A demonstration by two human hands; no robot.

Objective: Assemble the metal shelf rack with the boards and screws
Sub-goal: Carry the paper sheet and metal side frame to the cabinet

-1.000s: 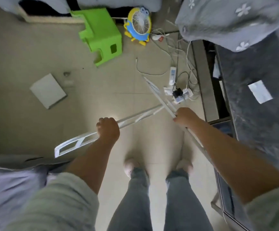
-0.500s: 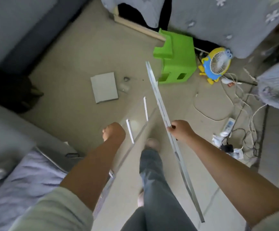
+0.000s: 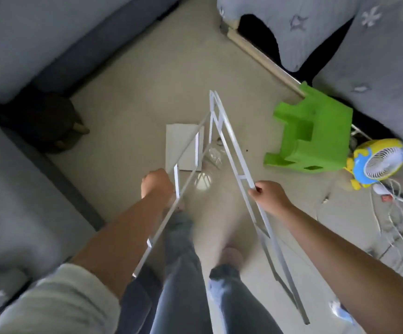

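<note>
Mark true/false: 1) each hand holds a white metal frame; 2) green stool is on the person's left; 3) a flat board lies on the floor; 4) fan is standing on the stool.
1) True: left hand grips the left frame, right hand grips the right frame.
2) False: the green stool is to the right.
3) True: the board lies beyond the frames.
4) False: the fan sits on the floor beside it.

A green plastic stool point(image 3: 316, 133) lies tipped on the floor point(image 3: 128, 112) at the right, a small blue-and-yellow fan point(image 3: 378, 162) just beside it with white cables point(image 3: 398, 220) nearer. A dark round stool point(image 3: 48, 121) stands far left by the grey sofa point(image 3: 14, 177).
</note>
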